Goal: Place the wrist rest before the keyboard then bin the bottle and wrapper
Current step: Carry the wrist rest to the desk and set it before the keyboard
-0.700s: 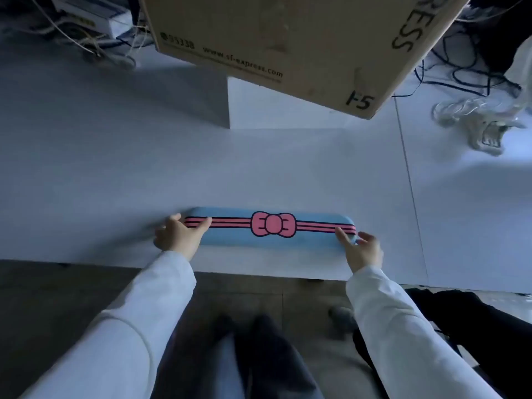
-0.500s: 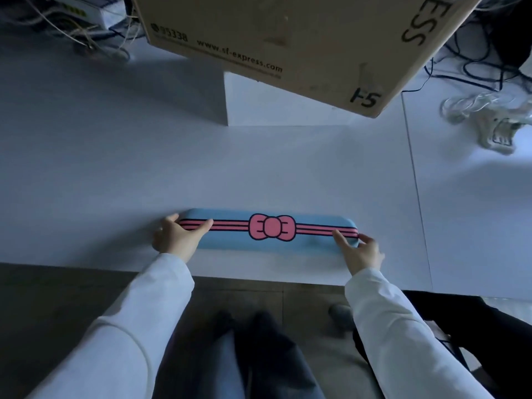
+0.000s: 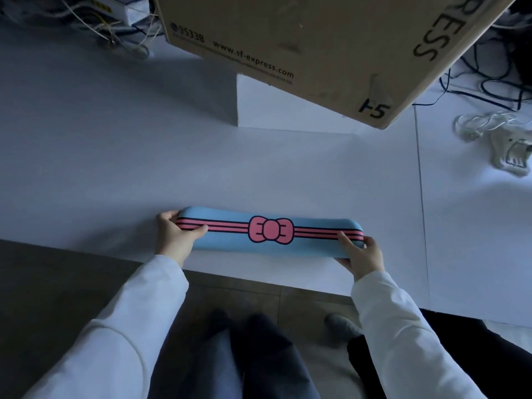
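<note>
The wrist rest [image 3: 230, 240] is a long blue pad with pink stripes and a pink bow. It lies lengthwise near the front edge of the white table [image 3: 115, 168]. My left hand [image 3: 175, 237] grips its left end, thumb on top. My right hand [image 3: 361, 251] grips its right end, and that end looks slightly raised off the table. No keyboard, bottle or wrapper is in view.
A large cardboard box [image 3: 302, 38] overhangs the back of the table. Tangled cables [image 3: 115, 27] lie at the back left, dark cables [image 3: 495, 82] at the back right. A white power strip with coiled cord [image 3: 506, 148] sits on the right. My legs [image 3: 259, 355] are below the table edge.
Both hands have kept their hold on the wrist rest's ends. The right end has come toward me and lifted a little, so the pad now sits slightly slanted.
</note>
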{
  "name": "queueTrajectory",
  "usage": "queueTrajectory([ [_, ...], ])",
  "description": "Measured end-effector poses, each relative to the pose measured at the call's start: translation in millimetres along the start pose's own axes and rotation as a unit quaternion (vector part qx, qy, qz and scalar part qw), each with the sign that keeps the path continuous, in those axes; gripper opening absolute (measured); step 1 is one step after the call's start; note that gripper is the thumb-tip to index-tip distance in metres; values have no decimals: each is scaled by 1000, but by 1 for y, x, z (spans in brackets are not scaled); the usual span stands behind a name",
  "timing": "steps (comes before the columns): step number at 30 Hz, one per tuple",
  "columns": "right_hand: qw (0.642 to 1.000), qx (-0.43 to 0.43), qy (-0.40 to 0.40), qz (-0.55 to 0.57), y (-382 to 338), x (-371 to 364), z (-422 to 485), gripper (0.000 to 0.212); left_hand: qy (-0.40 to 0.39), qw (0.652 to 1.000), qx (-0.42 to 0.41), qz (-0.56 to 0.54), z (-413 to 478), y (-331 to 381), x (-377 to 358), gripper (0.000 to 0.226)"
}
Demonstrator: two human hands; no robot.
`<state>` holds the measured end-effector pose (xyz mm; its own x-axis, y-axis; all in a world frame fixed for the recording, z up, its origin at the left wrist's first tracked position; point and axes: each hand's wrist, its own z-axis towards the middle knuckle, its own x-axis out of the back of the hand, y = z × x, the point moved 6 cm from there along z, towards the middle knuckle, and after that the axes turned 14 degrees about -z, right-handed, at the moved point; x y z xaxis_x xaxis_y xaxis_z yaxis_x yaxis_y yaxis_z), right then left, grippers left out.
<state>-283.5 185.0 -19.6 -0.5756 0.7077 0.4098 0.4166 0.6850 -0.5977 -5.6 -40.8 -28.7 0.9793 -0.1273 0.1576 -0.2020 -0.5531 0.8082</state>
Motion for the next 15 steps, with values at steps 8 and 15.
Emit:
queueTrajectory([
  [8, 996, 60, -41, 57, -15, -15, -19, 41, 38, 981, 41, -184, -32, -23, 40, 56],
  [15, 982, 139, -124, 22, -25, -70, -56, 33, 89, 944, 56, -313, -75, -50, 123, 54],
])
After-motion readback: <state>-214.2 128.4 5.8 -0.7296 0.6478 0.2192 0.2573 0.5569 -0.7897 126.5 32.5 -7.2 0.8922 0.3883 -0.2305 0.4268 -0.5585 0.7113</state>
